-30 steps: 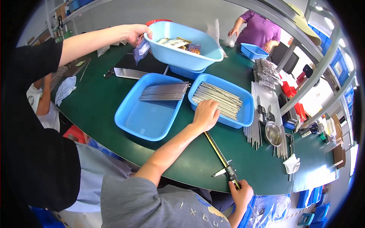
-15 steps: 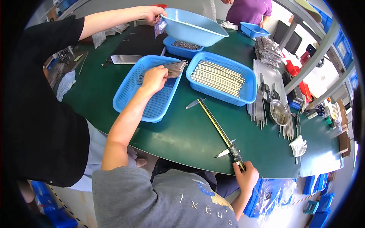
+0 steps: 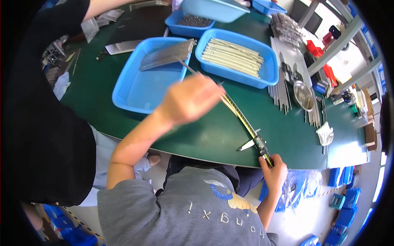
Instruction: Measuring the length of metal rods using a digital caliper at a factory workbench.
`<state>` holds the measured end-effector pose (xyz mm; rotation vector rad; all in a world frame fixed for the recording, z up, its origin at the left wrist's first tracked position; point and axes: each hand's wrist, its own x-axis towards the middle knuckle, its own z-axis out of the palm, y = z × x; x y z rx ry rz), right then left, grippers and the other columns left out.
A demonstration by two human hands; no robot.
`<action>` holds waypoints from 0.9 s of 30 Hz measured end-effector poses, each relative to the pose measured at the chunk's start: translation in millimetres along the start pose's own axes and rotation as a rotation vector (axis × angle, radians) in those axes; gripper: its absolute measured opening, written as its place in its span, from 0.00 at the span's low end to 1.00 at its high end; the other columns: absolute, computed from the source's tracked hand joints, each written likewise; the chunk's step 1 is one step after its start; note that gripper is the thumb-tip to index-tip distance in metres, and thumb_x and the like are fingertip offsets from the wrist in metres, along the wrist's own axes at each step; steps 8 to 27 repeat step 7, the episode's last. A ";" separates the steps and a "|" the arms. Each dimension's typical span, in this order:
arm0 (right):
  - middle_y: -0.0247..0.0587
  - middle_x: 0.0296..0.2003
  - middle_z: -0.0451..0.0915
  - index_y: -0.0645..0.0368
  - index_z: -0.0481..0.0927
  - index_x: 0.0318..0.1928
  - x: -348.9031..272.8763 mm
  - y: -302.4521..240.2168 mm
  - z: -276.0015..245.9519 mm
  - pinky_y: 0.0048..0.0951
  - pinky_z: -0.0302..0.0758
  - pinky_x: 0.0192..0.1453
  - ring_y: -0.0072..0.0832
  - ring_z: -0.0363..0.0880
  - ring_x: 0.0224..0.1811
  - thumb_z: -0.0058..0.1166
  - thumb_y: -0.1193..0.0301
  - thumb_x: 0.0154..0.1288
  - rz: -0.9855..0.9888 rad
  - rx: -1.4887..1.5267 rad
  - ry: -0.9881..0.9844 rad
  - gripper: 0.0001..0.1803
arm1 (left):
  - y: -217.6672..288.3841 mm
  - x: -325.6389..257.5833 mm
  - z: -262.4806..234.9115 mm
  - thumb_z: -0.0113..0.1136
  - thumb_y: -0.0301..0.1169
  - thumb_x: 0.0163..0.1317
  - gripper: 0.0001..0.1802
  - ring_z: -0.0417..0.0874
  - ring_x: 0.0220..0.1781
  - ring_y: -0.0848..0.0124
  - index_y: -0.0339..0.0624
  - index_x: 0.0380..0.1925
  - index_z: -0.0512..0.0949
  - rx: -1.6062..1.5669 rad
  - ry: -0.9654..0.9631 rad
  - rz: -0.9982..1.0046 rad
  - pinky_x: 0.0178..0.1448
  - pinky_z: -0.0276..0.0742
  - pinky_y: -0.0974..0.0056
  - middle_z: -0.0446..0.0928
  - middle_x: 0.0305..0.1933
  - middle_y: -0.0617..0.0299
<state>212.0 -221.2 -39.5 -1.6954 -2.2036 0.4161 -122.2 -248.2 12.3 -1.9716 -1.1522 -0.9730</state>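
My left hand [image 3: 192, 99], smeared by motion, is closed on a thin metal rod [image 3: 186, 65] whose end sticks out toward the left basket. It is above the table, by the far end of a digital caliper [image 3: 241, 117] with a dark display and a yellow-edged beam. My right hand [image 3: 274, 170] grips the caliper's near end at the table's front edge. A blue mesh basket [image 3: 121, 88] at left holds a stack of grey metal rods [image 3: 166, 55] leaning on its right wall. Pale rods [image 3: 232, 56] fill a second blue basket [image 3: 269, 80] to its right.
A co-worker in black [image 3: 53, 135] stands close on the left, an arm stretched over the far table. A light blue basin [image 3: 215, 10] hangs above a blue tray [image 3: 186, 29] of small dark parts. At right are more rods [image 3: 280, 98], a steel bowl [image 3: 303, 96] and a shelf post [image 3: 328, 55].
My left hand has come from the left basket toward the caliper with a rod. The view has shifted, so the table sits higher. My right hand still holds the caliper.
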 end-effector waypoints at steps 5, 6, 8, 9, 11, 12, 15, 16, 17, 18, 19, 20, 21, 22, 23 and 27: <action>0.44 0.17 0.76 0.60 0.77 0.29 -9.7 -6.8 -6.8 0.36 0.71 0.27 0.39 0.77 0.20 0.64 0.57 0.52 0.032 0.014 -0.016 0.18 | 70.4 -30.6 34.5 0.63 0.28 0.47 0.13 0.79 0.39 0.69 0.43 0.36 0.82 -0.313 -0.075 0.112 0.46 0.81 0.63 0.76 0.34 0.64; 0.44 0.17 0.76 0.61 0.78 0.30 -11.3 -6.4 -6.3 0.34 0.70 0.26 0.37 0.76 0.19 0.65 0.58 0.51 0.032 0.025 -0.013 0.18 | 70.7 -36.1 38.9 0.63 0.28 0.47 0.14 0.79 0.40 0.69 0.44 0.37 0.82 -0.307 -0.109 0.098 0.47 0.81 0.63 0.76 0.34 0.64; 0.45 0.16 0.75 0.62 0.78 0.30 -13.3 -3.7 -4.6 0.33 0.70 0.26 0.34 0.76 0.19 0.65 0.59 0.51 0.038 0.034 -0.008 0.17 | 68.2 -40.0 42.9 0.63 0.29 0.48 0.15 0.79 0.41 0.69 0.44 0.38 0.82 -0.307 -0.141 0.088 0.49 0.81 0.63 0.76 0.35 0.64; 0.45 0.16 0.75 0.62 0.78 0.30 -13.3 -3.7 -4.6 0.33 0.70 0.26 0.34 0.76 0.19 0.65 0.59 0.51 0.038 0.034 -0.008 0.17 | 68.2 -40.0 42.9 0.63 0.29 0.48 0.15 0.79 0.41 0.69 0.44 0.38 0.82 -0.307 -0.141 0.088 0.49 0.81 0.63 0.76 0.35 0.64; 0.45 0.16 0.75 0.62 0.78 0.30 -13.3 -3.7 -4.6 0.33 0.70 0.26 0.34 0.76 0.19 0.65 0.59 0.51 0.038 0.034 -0.008 0.17 | 68.2 -40.0 42.9 0.63 0.29 0.48 0.15 0.79 0.41 0.69 0.44 0.38 0.82 -0.307 -0.141 0.088 0.49 0.81 0.63 0.76 0.35 0.64; 0.45 0.16 0.75 0.62 0.78 0.30 -13.3 -3.7 -4.6 0.33 0.70 0.26 0.34 0.76 0.19 0.65 0.59 0.51 0.038 0.034 -0.008 0.17 | 68.2 -40.0 42.9 0.63 0.29 0.48 0.15 0.79 0.41 0.69 0.44 0.38 0.82 -0.307 -0.141 0.088 0.49 0.81 0.63 0.76 0.35 0.64; 0.45 0.16 0.75 0.62 0.78 0.30 -13.3 -3.7 -4.6 0.33 0.70 0.26 0.34 0.76 0.19 0.65 0.59 0.51 0.038 0.034 -0.008 0.17 | 68.2 -40.0 42.9 0.63 0.29 0.48 0.15 0.79 0.41 0.69 0.44 0.38 0.82 -0.307 -0.141 0.088 0.49 0.81 0.63 0.76 0.35 0.64; 0.45 0.16 0.75 0.62 0.78 0.30 -13.3 -3.7 -4.6 0.33 0.70 0.26 0.34 0.76 0.19 0.65 0.59 0.51 0.038 0.034 -0.008 0.17 | 68.2 -40.0 42.9 0.63 0.29 0.48 0.15 0.79 0.41 0.69 0.44 0.38 0.82 -0.307 -0.141 0.088 0.49 0.81 0.63 0.76 0.35 0.64; 0.45 0.16 0.75 0.62 0.78 0.30 -13.3 -3.7 -4.6 0.33 0.70 0.26 0.34 0.76 0.19 0.65 0.59 0.51 0.038 0.034 -0.008 0.17 | 68.2 -40.0 42.9 0.63 0.29 0.48 0.15 0.79 0.41 0.69 0.44 0.38 0.82 -0.307 -0.141 0.088 0.49 0.81 0.63 0.76 0.35 0.64; 0.45 0.16 0.75 0.62 0.78 0.30 -13.3 -3.7 -4.6 0.33 0.70 0.26 0.34 0.76 0.19 0.65 0.59 0.51 0.038 0.034 -0.008 0.17 | 68.2 -40.0 42.9 0.63 0.29 0.48 0.15 0.79 0.41 0.69 0.44 0.38 0.82 -0.307 -0.141 0.088 0.49 0.81 0.63 0.76 0.35 0.64; 0.45 0.16 0.75 0.62 0.78 0.30 -13.3 -3.7 -4.6 0.33 0.70 0.26 0.34 0.76 0.19 0.65 0.59 0.51 0.038 0.034 -0.008 0.17 | 68.2 -40.0 42.9 0.63 0.29 0.48 0.15 0.79 0.41 0.69 0.44 0.38 0.82 -0.307 -0.141 0.088 0.49 0.81 0.63 0.76 0.35 0.64; 0.45 0.16 0.75 0.62 0.78 0.30 -13.3 -3.7 -4.6 0.33 0.70 0.26 0.34 0.76 0.19 0.65 0.59 0.51 0.038 0.034 -0.008 0.17 | 68.2 -40.0 42.9 0.63 0.29 0.48 0.15 0.79 0.41 0.69 0.44 0.38 0.82 -0.307 -0.141 0.088 0.49 0.81 0.63 0.76 0.35 0.64; 0.45 0.16 0.75 0.62 0.78 0.30 -13.3 -3.7 -4.6 0.33 0.70 0.26 0.34 0.76 0.19 0.65 0.59 0.51 0.038 0.034 -0.008 0.17 | 68.2 -40.0 42.9 0.63 0.29 0.48 0.15 0.79 0.41 0.69 0.44 0.38 0.82 -0.307 -0.141 0.088 0.49 0.81 0.63 0.76 0.35 0.64; 0.45 0.16 0.75 0.62 0.78 0.30 -13.3 -3.7 -4.6 0.33 0.70 0.26 0.34 0.76 0.19 0.65 0.59 0.51 0.038 0.034 -0.008 0.17 | 68.2 -40.0 42.9 0.63 0.29 0.48 0.15 0.79 0.41 0.69 0.44 0.38 0.82 -0.307 -0.141 0.088 0.49 0.81 0.63 0.76 0.35 0.64; 0.45 0.16 0.75 0.62 0.78 0.30 -13.3 -3.7 -4.6 0.33 0.70 0.26 0.34 0.76 0.19 0.65 0.59 0.51 0.038 0.034 -0.008 0.17 | 68.2 -40.0 42.9 0.63 0.29 0.48 0.15 0.79 0.41 0.69 0.44 0.38 0.82 -0.307 -0.141 0.088 0.49 0.81 0.63 0.76 0.35 0.64; 0.45 0.16 0.75 0.62 0.78 0.30 -13.3 -3.7 -4.6 0.33 0.70 0.26 0.34 0.76 0.19 0.65 0.59 0.51 0.038 0.034 -0.008 0.17 | 68.2 -40.0 42.9 0.63 0.29 0.48 0.15 0.79 0.41 0.69 0.44 0.38 0.82 -0.307 -0.141 0.088 0.49 0.81 0.63 0.76 0.35 0.64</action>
